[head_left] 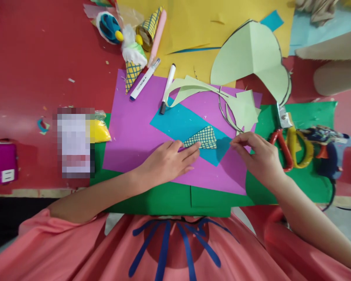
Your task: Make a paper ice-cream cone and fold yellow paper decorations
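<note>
On blue ppr (175,123): gridded pc (205,138), L hand (168,163) touching it

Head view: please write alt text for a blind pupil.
The left hand touches a gridded paper wedge on a blue sheet; the pinched right hand is near the sheet's right corner. Beyond lie markers and a model ice cream.

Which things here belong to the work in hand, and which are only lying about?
Probably in use:
pale gridded triangular paper piece, touched by the left hand
blue rectangular paper sheet beneath it; right hand near its corner

Seemingly just lying about:
purple rectangular box
yellow material in clear plastic
</note>
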Available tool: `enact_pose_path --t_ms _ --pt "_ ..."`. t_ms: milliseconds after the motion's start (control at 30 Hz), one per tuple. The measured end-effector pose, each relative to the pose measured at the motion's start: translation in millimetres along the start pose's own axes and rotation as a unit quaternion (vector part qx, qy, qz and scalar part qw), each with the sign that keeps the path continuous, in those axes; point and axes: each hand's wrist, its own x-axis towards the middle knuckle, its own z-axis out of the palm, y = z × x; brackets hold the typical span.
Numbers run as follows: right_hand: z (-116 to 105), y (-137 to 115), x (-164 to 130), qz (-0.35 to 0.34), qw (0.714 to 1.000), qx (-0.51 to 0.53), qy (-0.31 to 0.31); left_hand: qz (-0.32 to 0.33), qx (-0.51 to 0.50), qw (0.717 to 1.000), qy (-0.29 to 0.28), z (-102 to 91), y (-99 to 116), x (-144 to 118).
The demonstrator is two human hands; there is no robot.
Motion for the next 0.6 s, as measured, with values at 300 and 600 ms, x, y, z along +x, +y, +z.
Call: enact_pose_path --t_ms 300,600 --pt "5 -15 18 0.128 0.976 0.148 -0.096 0.053 0.037 0.996 -0.057 -5.7 -6 2" --pt "10 -17 37 0.253 0.913 0.272 -0.168 0.031 0.022 0.998 -0.041 -5.3 -1 4"
